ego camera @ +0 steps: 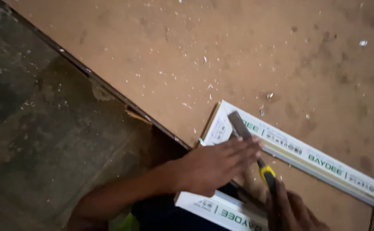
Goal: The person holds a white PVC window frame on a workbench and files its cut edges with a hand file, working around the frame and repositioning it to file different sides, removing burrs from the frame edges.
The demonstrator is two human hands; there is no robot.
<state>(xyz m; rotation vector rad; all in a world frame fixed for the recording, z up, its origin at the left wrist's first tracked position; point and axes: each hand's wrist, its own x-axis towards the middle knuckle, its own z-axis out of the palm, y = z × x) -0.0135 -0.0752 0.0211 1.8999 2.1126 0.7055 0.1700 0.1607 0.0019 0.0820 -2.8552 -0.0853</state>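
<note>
Hands (214,164) chisel (242,128) white printed frame (323,164) corner.

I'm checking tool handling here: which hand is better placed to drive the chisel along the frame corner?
The right hand, probably: it grips the chisel by its yellow handle. The left hand lies flat across the blade and white frame, better suited to steadying.

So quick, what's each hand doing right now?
Left hand: open, pressing flat on the white frame beside the chisel.
Right hand: closed around the chisel's handle.
</note>
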